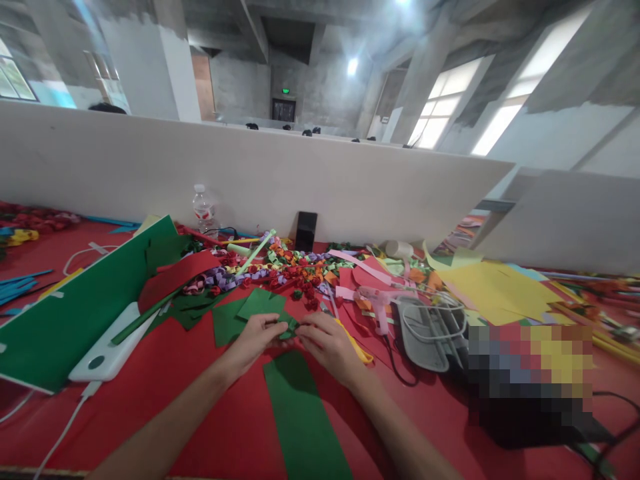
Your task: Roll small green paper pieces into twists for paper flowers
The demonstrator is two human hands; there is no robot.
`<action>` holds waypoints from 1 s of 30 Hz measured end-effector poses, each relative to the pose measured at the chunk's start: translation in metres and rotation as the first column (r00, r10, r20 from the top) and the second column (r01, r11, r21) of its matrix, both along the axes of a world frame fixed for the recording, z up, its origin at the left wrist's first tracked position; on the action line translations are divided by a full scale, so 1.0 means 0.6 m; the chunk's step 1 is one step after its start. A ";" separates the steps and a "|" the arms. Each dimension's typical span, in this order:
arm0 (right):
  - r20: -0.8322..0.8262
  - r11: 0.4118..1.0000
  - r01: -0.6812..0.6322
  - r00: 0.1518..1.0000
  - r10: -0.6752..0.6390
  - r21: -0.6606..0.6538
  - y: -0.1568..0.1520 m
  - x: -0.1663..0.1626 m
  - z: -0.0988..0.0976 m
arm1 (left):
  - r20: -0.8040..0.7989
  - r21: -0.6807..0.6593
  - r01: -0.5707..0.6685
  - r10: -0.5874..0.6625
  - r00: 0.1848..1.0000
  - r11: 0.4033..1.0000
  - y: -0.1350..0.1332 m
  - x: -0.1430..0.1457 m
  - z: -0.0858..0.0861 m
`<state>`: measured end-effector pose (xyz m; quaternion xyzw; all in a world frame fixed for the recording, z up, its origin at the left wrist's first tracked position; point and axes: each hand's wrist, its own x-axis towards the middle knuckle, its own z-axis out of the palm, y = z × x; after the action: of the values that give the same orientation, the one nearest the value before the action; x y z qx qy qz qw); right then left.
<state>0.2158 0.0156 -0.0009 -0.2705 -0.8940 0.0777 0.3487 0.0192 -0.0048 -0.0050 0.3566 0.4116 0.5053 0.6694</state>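
Observation:
My left hand (256,339) is closed, thumb over fingers, on a small piece of green paper (287,329). At the right edge of that piece, the bent fingertips of my right hand (330,341) pinch it too. Larger green sheets (230,321) lie on the red tabletop just behind and left of my hands. A long green paper strip (305,417) stretches toward me between my forearms. Just right of my right hand is a yellow-handled tool (359,345), partly hidden by the hand.
Behind my hands spread many small coloured paper curls (280,263) and a dark phone (306,231) propped upright. A pink glue gun (381,307) and a grey tray (425,343) are at right. A green board (95,307), a white power strip (107,350) and a bottle (203,210) stand left.

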 end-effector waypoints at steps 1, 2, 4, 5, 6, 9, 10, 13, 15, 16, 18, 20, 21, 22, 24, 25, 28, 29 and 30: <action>0.024 1.000 0.007 1.000 -0.007 0.021 0.000 0.002 0.000 | 0.000 -0.008 -0.004 0.004 1.000 1.000 0.000 0.000 0.001; 0.043 0.999 0.014 0.999 -0.016 0.042 0.001 0.004 0.001 | -0.002 -0.012 0.001 -0.001 1.000 1.000 0.000 -0.001 0.002; 0.066 0.997 0.028 0.997 -0.033 0.076 0.001 0.008 0.002 | -0.016 -0.004 0.031 -0.031 0.999 1.000 0.001 -0.002 -0.001; 0.072 0.996 0.031 0.997 -0.037 0.087 0.001 0.009 0.003 | -0.033 0.007 0.044 -0.043 0.999 0.999 0.003 -0.003 -0.004; 0.074 0.996 0.029 0.997 -0.036 0.087 0.000 0.010 0.004 | -0.058 0.021 0.054 -0.053 0.997 0.998 0.004 -0.004 -0.007; -0.005 1.000 0.026 1.000 -0.026 -0.006 -0.005 0.006 0.009 | -0.154 0.081 0.064 -0.051 0.987 0.995 0.007 -0.006 -0.014; -0.070 0.996 0.033 0.997 -0.038 -0.079 -0.006 0.003 0.011 | -0.174 0.101 0.063 -0.044 0.984 0.993 0.007 -0.006 -0.014; -0.294 0.913 0.051 0.938 -0.183 -0.405 -0.009 -0.011 0.010 | -0.205 0.142 0.051 -0.021 0.979 0.989 0.007 -0.006 -0.010; -0.352 0.787 0.001 0.894 -0.277 -0.617 -0.007 -0.020 0.004 | -0.231 0.166 0.039 0.001 0.973 0.985 0.006 -0.006 -0.006; -0.353 0.720 -0.045 0.892 -0.284 -0.693 -0.005 -0.023 0.001 | -0.250 0.181 0.036 0.011 0.968 0.983 0.005 -0.005 -0.005; -0.347 0.625 -0.103 0.894 -0.282 -0.774 -0.002 -0.028 -0.005 | -0.288 0.205 0.044 0.017 0.958 0.978 0.005 -0.004 -0.004; -0.342 0.597 -0.112 0.895 -0.287 -0.794 -0.001 -0.030 -0.009 | -0.298 0.207 0.057 0.008 0.954 0.977 0.004 -0.002 -0.006; -0.343 0.600 -0.107 0.893 -0.293 -0.793 -0.001 -0.030 -0.010 | -0.293 0.201 0.057 0.005 0.956 0.978 0.004 -0.001 -0.007; -0.346 0.607 -0.102 0.888 -0.301 -0.788 -0.002 -0.030 -0.011 | -0.282 0.196 0.055 0.002 0.959 0.979 0.004 0.000 -0.009; -0.358 0.614 -0.102 0.881 -0.310 -0.783 -0.003 -0.030 -0.013 | -0.259 0.194 0.046 0.006 0.966 0.980 0.004 0.002 -0.012; -0.362 0.612 -0.105 0.878 -0.313 -0.784 -0.004 -0.031 -0.014 | -0.252 0.194 0.043 0.007 0.968 0.980 0.004 0.002 -0.013; -0.344 0.620 -0.088 0.888 -0.306 -0.780 -0.007 -0.032 -0.012 | -0.241 0.188 0.045 0.001 0.971 0.981 0.003 0.002 -0.011; -0.333 0.647 -0.061 0.892 -0.307 -0.760 -0.008 -0.031 -0.009 | -0.250 0.184 0.044 0.004 0.968 0.982 0.003 0.002 -0.009; -0.321 0.688 -0.024 0.896 -0.307 -0.725 -0.009 -0.030 -0.005 | -0.265 0.179 0.043 0.006 0.964 0.983 0.002 0.001 -0.007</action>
<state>0.1976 0.0103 -0.0040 -0.4310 -0.6725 0.4454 0.4044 0.0200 -0.0036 -0.0093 0.4846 0.4455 0.4828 0.5776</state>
